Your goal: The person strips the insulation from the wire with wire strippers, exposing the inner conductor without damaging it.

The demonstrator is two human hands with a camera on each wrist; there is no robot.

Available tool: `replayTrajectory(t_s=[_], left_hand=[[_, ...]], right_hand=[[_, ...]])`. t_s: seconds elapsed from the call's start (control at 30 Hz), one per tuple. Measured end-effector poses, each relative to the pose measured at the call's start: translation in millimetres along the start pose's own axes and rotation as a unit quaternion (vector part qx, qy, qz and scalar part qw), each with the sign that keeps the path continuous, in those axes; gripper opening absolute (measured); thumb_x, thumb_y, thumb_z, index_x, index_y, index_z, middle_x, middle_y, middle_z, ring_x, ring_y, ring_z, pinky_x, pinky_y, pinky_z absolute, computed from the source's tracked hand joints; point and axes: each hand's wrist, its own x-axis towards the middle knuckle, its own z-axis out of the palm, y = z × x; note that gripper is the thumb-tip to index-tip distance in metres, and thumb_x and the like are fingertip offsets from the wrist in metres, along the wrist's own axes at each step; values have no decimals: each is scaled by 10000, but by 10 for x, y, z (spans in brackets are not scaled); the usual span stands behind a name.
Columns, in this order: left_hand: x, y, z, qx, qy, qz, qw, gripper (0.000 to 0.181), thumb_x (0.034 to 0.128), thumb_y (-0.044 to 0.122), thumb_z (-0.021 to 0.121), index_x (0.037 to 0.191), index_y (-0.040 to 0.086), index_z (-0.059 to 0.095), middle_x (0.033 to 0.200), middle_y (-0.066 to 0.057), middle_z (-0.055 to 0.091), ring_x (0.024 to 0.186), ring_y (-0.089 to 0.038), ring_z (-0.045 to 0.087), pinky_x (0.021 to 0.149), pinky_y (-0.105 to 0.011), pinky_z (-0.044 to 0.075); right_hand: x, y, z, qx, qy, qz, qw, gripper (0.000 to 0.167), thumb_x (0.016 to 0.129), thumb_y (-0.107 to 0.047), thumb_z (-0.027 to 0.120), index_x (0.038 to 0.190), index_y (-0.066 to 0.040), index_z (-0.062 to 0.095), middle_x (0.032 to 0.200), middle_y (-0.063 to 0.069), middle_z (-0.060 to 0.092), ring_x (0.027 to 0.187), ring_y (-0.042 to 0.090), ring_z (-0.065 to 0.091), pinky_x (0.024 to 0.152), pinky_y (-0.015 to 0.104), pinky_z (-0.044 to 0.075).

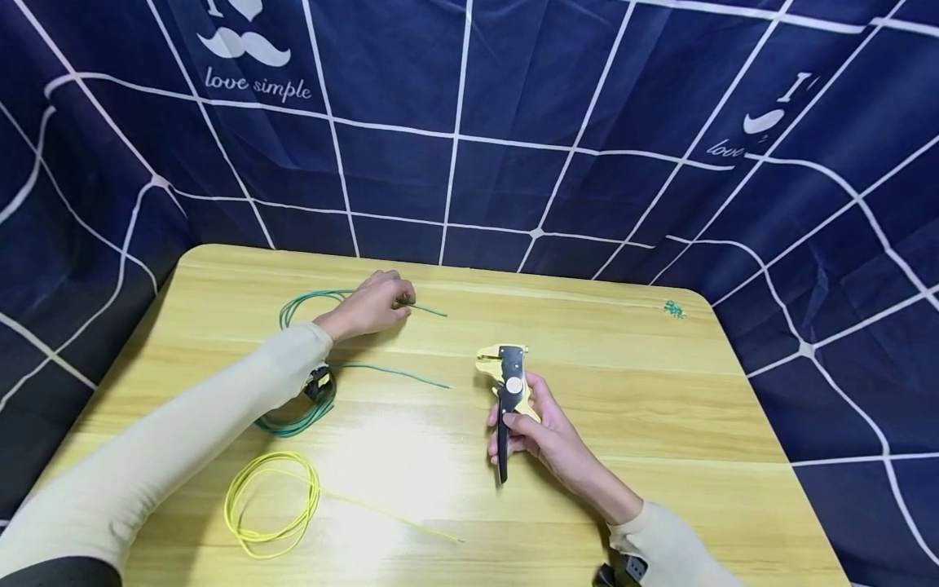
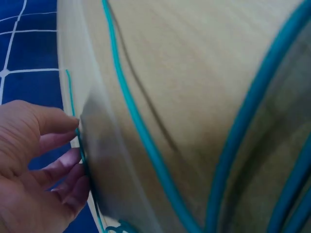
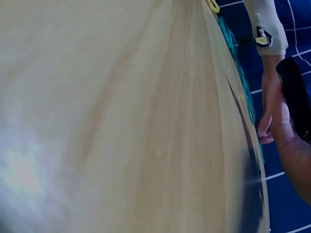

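Observation:
At the back of the table my left hand (image 1: pixel 372 306) pinches a green wire (image 1: pixel 431 311) near its end, which sticks out to the right of the fingers. The left wrist view shows this hand (image 2: pixel 41 162) with thumb and fingers on the thin green wire (image 2: pixel 71 92). My right hand (image 1: pixel 546 432) holds a wire stripper (image 1: pixel 511 383) upright in the middle, fingers around its handles; its jaws point left with nothing seen between them. In the right wrist view the hand (image 3: pixel 291 145) grips the black handle (image 3: pixel 294 94).
A second green coil (image 1: pixel 297 425) lies partly under the left forearm, one end (image 1: pixel 411 376) stretched right. Nearer the front is a yellow wire coil (image 1: pixel 313 489), its end also pointing right. Small green pieces (image 1: pixel 673 309) sit at the table's (image 1: pixel 623 350) back right. A patterned blue cloth (image 1: pixel 513 187) hangs behind.

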Motion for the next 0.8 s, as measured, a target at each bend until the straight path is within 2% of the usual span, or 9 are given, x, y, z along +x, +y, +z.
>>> replayTrajectory(t_s=[0.13,0.37,0.6,0.8], left_hand=[[5,11,29,227,11,-100,9997,66,1005,70,746,1056,36,722,1018,-101,620,983,-317,495,945,-529,393],[34,38,59,636,-113,-65,9979,56,969,49,697,964,95,665,1015,-85,595,1017,-343,515,937,-551,421],[58,19,65,557,-275,-23,9981,127,897,31,673,931,122,591,984,-63,560,1001,-322,474,901,-531,380],[57,-5,54,193,-302,164,9992,120,950,33,665,946,123,586,927,-38,572,958,-303,506,874,-506,355]], right_hand=[[1,14,-3,21,-4,27,10000,652,1076,25,484,1626,-48,141,1144,314,613,813,325,766,753,498,652],[6,18,-9,51,59,60,10000,657,1075,25,469,1634,-52,132,1147,290,615,812,313,763,753,487,653],[13,35,-17,76,-18,86,9999,672,1074,28,477,1644,-60,133,1137,288,611,806,322,762,756,511,652],[19,62,-44,107,-95,43,9999,659,1080,25,470,1641,-47,131,1142,263,619,818,310,763,766,493,653]])
